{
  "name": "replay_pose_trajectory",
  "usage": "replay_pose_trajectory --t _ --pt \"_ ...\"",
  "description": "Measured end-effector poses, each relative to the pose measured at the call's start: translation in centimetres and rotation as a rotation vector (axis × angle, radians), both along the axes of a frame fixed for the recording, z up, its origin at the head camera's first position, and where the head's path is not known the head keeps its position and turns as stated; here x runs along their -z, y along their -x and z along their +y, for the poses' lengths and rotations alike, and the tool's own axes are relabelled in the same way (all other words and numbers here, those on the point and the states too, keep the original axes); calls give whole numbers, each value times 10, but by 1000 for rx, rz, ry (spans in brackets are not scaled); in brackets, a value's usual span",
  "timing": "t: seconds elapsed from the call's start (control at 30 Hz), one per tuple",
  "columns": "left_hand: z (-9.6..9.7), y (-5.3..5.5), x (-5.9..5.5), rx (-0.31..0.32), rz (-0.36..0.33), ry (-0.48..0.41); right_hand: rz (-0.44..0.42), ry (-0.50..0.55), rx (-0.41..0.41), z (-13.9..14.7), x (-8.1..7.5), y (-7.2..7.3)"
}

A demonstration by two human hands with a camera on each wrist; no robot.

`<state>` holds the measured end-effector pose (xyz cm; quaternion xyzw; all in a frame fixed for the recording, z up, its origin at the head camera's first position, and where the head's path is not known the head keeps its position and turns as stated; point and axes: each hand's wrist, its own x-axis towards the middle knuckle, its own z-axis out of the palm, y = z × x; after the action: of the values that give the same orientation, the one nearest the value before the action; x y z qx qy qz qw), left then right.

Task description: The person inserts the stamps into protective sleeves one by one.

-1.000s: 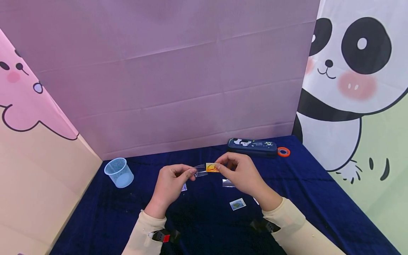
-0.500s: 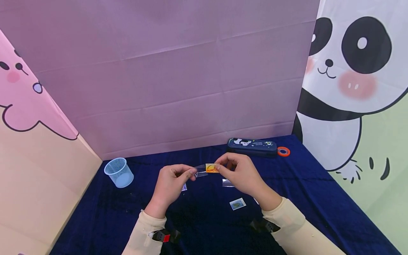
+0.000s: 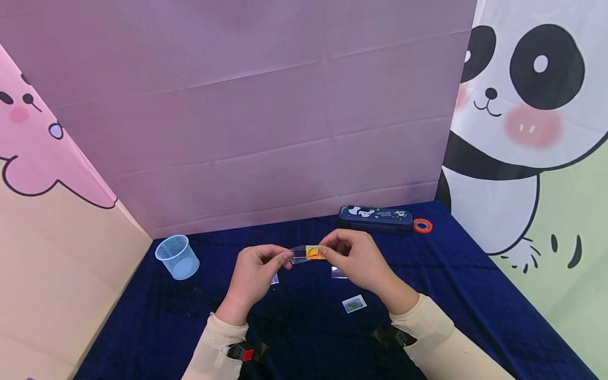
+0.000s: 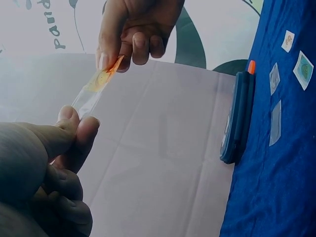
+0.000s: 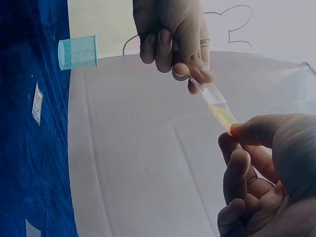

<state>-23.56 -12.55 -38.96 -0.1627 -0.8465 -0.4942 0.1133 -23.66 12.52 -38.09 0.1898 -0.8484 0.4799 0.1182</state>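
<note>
Above the table, my left hand [image 3: 256, 274] pinches the end of a small clear plastic sleeve [image 3: 299, 254] between thumb and forefinger. My right hand [image 3: 358, 264] pinches a yellow-orange stamp-like card [image 3: 313, 252] at its right end. The card's left end meets the sleeve's open side; in the right wrist view the card [image 5: 222, 114] lines up with the sleeve [image 5: 210, 92], and how far they overlap I cannot tell. A blue-green stamp-like card [image 3: 354, 304] lies below my right hand. Partly behind my left hand is a purple card [image 3: 274, 279].
A blue mesh pen holder [image 3: 178, 257] stands at the left. At the back lie a dark blue panda pencil case [image 3: 376, 219] and an orange ring-shaped roll [image 3: 423, 226]. Clear sleeves [image 4: 276, 123] and another small card [image 4: 288, 41] lie on the blue cloth.
My right hand and the yellow-orange card have shifted very slightly left and down, toward the sleeve. My left hand has stayed in place.
</note>
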Motion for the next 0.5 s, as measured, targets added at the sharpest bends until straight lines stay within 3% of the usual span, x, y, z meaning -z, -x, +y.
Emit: replay_pose_trajectory --t 0.5 --pt "0 1 2 57 20 -4 14 -10 -13 -1 3 1"
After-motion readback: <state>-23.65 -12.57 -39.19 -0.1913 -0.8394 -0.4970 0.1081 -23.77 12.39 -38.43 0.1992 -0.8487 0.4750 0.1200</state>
